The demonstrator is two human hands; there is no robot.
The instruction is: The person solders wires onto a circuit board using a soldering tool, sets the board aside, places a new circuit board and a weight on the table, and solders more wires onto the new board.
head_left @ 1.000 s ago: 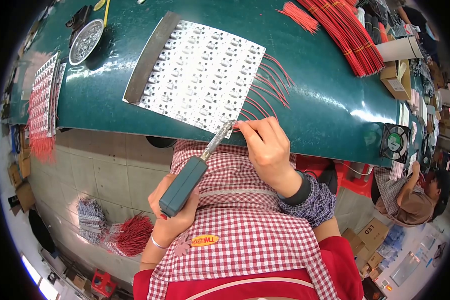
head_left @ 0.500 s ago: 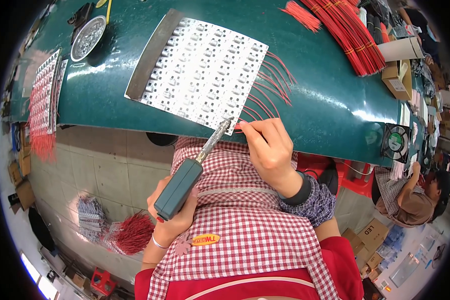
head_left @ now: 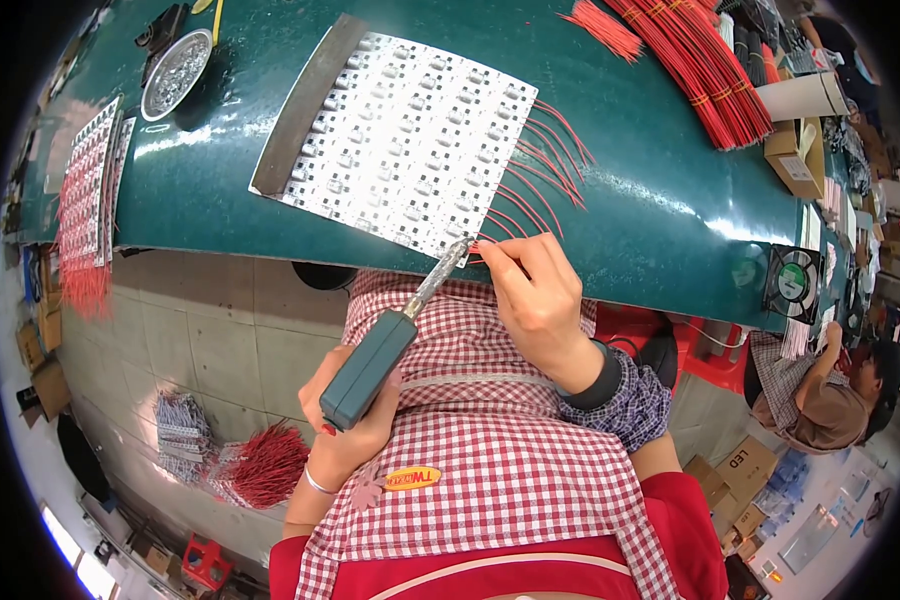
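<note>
My left hand (head_left: pixel 358 425) is closed around the dark green handle of a soldering iron (head_left: pixel 372 368). The iron's tip rests on the near right corner of a white circuit board panel (head_left: pixel 395 140) covered in rows of small components. Close to that tip, the thumb and fingers of my right hand (head_left: pixel 538 305) pinch the end of a thin red wire (head_left: pixel 482 246) at the board's edge. More red wires (head_left: pixel 548 160) fan out from the panel's right side. A dark flat bar (head_left: pixel 310 105) lies along its left edge.
On the green table (head_left: pixel 660 220) are a metal bowl (head_left: pixel 177 75), red wire bundles (head_left: pixel 695 75), a cardboard box (head_left: pixel 795 160) and a small fan (head_left: pixel 793 282). Wired boards (head_left: pixel 90 200) stand at the left. Wire bundles (head_left: pixel 265 462) lie on the floor. A co-worker (head_left: pixel 830 395) sits at the right.
The soldering iron in my left hand has shifted slightly up and to the right, its tip moving closer to my right fingertips. My right hand has barely moved.
</note>
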